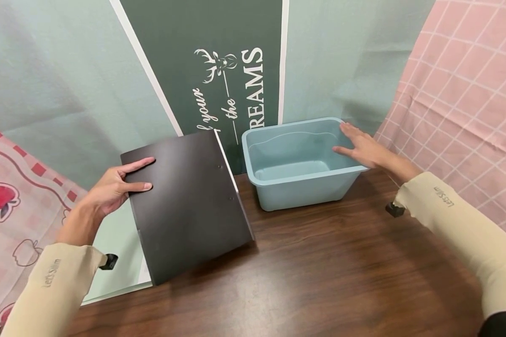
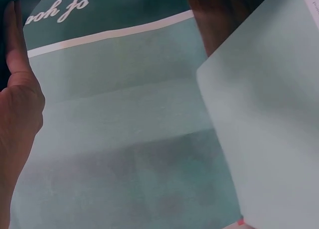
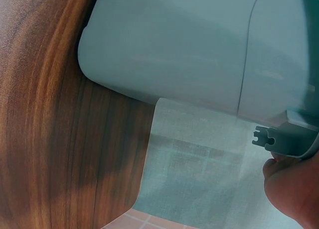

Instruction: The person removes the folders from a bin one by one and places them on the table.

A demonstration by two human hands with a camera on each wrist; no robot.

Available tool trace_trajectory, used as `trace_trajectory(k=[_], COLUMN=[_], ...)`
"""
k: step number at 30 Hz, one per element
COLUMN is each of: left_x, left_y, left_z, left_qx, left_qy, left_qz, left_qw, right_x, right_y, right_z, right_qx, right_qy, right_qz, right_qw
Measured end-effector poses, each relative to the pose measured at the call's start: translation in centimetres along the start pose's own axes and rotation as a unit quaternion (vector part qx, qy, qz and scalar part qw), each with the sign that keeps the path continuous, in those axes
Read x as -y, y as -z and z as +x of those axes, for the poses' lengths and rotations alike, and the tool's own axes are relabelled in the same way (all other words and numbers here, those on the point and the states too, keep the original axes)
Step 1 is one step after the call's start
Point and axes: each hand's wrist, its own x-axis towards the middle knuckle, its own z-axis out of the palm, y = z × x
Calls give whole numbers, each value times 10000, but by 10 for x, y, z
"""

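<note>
My left hand (image 1: 111, 189) grips a black file folder (image 1: 189, 201) by its left edge, thumb and index finger lying on the cover. Two small rivets and a white strip show along the folder's right side. It is tilted above the table and overlaps a pale green flat sheet (image 1: 118, 238). In the left wrist view the hand (image 2: 20, 104) is at the left edge, its fingers against a dark surface. My right hand (image 1: 364, 147) holds the right rim of a light blue plastic bin (image 1: 308, 192), thumb inside. The right wrist view shows the bin's side (image 3: 169, 45) and part of the hand (image 3: 294, 184) under the rim.
The bin stands upright on a dark wooden table (image 1: 286, 271) with nothing visible inside. A green curtain (image 1: 346, 56) with printed lettering hangs behind it. Pink checked cloth (image 1: 468, 93) closes the right side, and apple-patterned cloth (image 1: 8, 234) the left.
</note>
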Motion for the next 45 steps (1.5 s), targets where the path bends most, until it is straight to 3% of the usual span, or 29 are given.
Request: trace_trajectory(k=[5,9,17,24,29,37,45], left_x=[11,19,34,48,58,72,83], left_y=[-4,-6,-7,-8,-10,-15,-16], left_z=[11,18,38,56,65,79,89], left_qx=[16,213,468,756,618,811,1002], left_qy=[281,322,535,831,1005,1237,1362], left_qz=[330,430,471,148,639,842,1448], left_qw=[9991,9983,9964,9936,9910,9854,9749], right_x=[1,0,-1,-2,-1,0,2], right_y=[1,0,1,2,-1,0,0], right_z=[-1,0,1,1,1,-1,0], right_qx=[43,3,-31,-21,-40,-64,43], right_qy=[11,31,15,4,8,16,-60], right_qz=[13,11,-24,-30,20,-8,94], right_qw=[10000,10000,10000,10000,10000,10000,9999])
